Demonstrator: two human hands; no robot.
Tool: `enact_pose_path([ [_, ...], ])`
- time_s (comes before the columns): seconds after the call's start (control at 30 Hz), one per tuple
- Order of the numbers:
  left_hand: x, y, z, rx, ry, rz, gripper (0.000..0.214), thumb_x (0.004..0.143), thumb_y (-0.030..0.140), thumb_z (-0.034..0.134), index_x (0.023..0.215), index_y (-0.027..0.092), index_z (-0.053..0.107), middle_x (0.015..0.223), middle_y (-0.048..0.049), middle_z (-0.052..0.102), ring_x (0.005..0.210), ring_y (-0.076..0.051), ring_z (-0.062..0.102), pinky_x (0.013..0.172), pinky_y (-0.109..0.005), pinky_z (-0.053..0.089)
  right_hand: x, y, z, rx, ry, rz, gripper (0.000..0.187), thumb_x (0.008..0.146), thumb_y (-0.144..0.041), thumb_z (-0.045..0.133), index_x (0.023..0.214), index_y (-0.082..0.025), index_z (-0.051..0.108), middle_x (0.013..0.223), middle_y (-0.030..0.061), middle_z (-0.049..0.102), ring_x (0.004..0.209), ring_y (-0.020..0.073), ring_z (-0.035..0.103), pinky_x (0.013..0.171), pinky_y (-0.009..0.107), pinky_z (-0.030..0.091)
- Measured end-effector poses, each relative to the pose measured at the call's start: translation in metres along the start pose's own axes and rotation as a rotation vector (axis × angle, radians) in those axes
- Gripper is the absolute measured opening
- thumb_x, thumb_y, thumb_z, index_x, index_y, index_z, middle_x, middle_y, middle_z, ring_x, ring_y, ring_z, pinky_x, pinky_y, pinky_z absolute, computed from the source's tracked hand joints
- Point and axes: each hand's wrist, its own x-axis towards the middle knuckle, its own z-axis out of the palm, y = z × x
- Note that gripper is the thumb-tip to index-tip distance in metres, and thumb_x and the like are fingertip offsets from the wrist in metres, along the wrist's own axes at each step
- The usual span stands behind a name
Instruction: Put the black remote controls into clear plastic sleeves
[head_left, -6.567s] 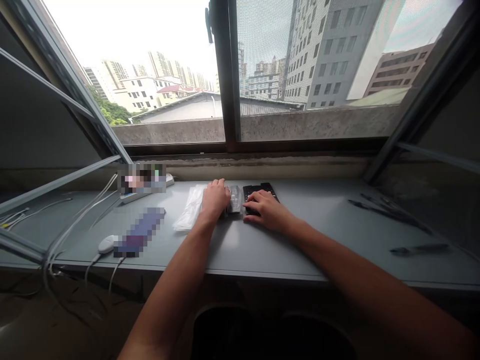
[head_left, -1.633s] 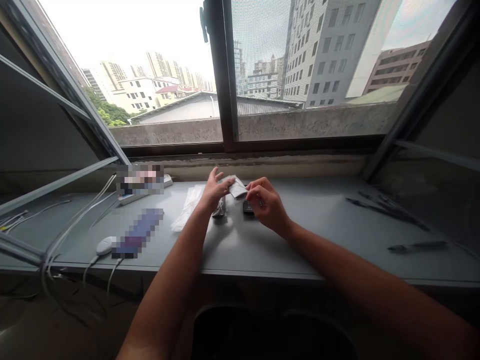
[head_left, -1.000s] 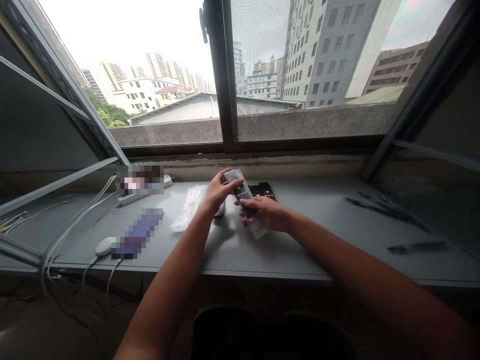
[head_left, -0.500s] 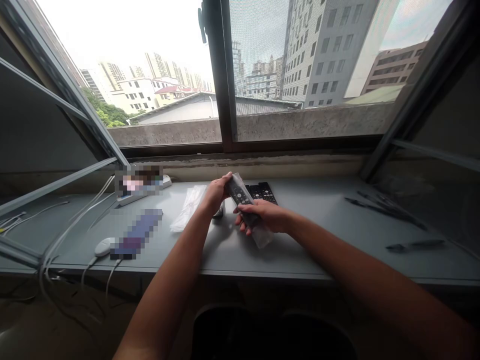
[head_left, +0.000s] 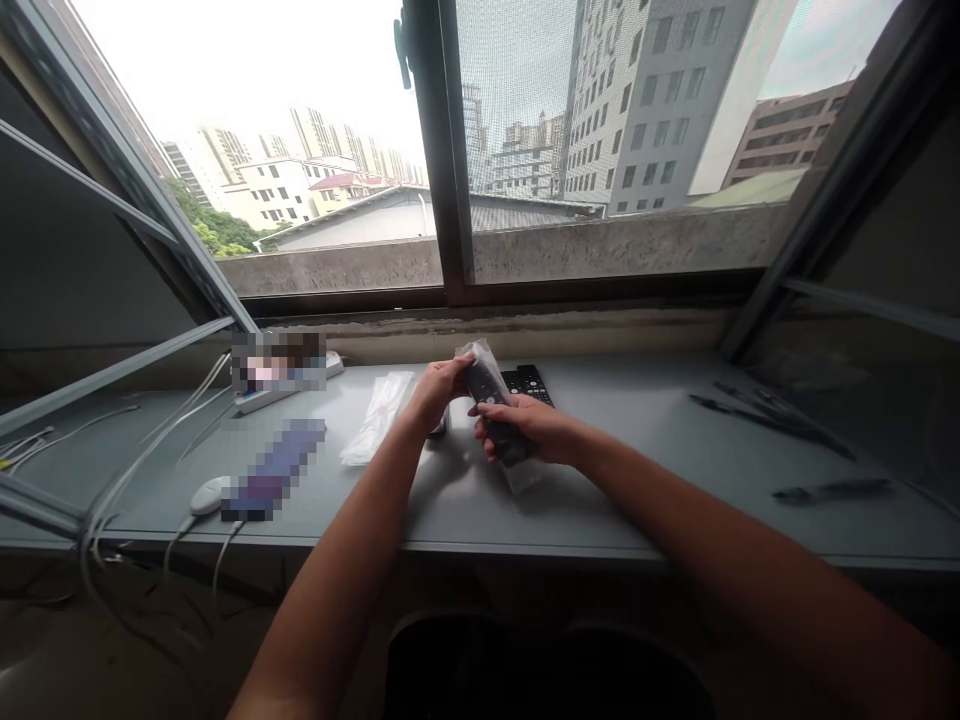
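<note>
A black remote control [head_left: 489,387] lies inside a clear plastic bag [head_left: 526,478], held tilted above the desk between my two hands. My left hand [head_left: 437,388] pinches the bag at its upper end. Lower down, my right hand [head_left: 529,425] is wrapped round the bagged remote, thumb on top. Behind my right hand, more black remotes [head_left: 534,385] lie side by side on the desk, partly hidden. A dark object [head_left: 439,428] sits beside my left wrist, mostly covered. Left of my left forearm is a stack of clear plastic bags [head_left: 377,415].
A white power strip [head_left: 334,362] and cables [head_left: 127,480] are at the left, with a white round charger [head_left: 210,495] near the front edge. Black pens [head_left: 780,425] lie at the right of the grey desk [head_left: 637,490]. Metal frames flank the window.
The remote has slid down within the bag toward my right hand, leaving a length of bag free at the upper end. Both hands keep nearly the same place.
</note>
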Motion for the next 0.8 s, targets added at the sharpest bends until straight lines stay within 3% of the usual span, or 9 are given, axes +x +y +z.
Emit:
enact_pose_path([
  [0.23, -0.0001, 0.0054, -0.0004, -0.024, 0.148, 0.090, 0.056, 0.078, 0.067, 0.089, 0.089, 0.013, 0.081, 0.086, -0.0126, 0.080, 0.079, -0.024, 0.077, 0.074, -0.033, 0.060, 0.0018, 0.0038, -0.0007, 0.007, -0.003, 0.042, 0.036, 0.090, -0.036, 0.092, 0.105, -0.013, 0.069, 0.082, 0.0053, 0.074, 0.064, 0.0178, 0.073, 0.061, 0.034, 0.068],
  [0.33, -0.0030, 0.0066, 0.0005, -0.002, 0.097, 0.046, 0.059, 0.079, 0.070, 0.088, 0.088, 0.011, 0.082, 0.085, -0.0148, 0.080, 0.078, -0.026, 0.077, 0.073, -0.034, 0.060, 0.0018, 0.0036, -0.0015, 0.008, -0.006, 0.007, 0.034, 0.092, -0.037, 0.090, 0.104, -0.013, 0.069, 0.082, 0.0047, 0.074, 0.062, 0.0168, 0.072, 0.059, 0.032, 0.067],
  [0.47, -0.0044, 0.0056, 0.0020, 0.069, 0.010, 0.052, 0.051, 0.078, 0.060, 0.092, 0.087, 0.011, 0.083, 0.082, -0.0123, 0.079, 0.072, -0.022, 0.073, 0.072, -0.033, 0.059, 0.0012, 0.0014, -0.0026, 0.018, -0.027, -0.005, 0.035, 0.093, -0.038, 0.090, 0.107, -0.013, 0.070, 0.085, 0.0048, 0.075, 0.064, 0.0165, 0.073, 0.061, 0.032, 0.068],
  [0.63, -0.0040, 0.0082, 0.0014, 0.027, 0.121, 0.128, 0.047, 0.081, 0.059, 0.090, 0.089, 0.013, 0.084, 0.084, -0.0106, 0.080, 0.074, -0.021, 0.074, 0.073, -0.032, 0.059, 0.0006, 0.0006, -0.0037, -0.013, -0.039, -0.019, 0.041, 0.090, -0.039, 0.091, 0.114, -0.014, 0.068, 0.089, 0.0052, 0.076, 0.063, 0.0166, 0.073, 0.056, 0.030, 0.066],
  [0.8, -0.0082, 0.0089, 0.0000, 0.026, -0.105, -0.079, 0.051, 0.083, 0.059, 0.090, 0.081, 0.010, 0.081, 0.076, -0.0148, 0.076, 0.065, -0.023, 0.072, 0.064, -0.033, 0.057, 0.0017, 0.0017, -0.0067, -0.033, -0.014, -0.027, 0.043, 0.090, -0.044, 0.092, 0.111, -0.015, 0.067, 0.090, 0.0049, 0.075, 0.064, 0.0158, 0.071, 0.053, 0.029, 0.064],
])
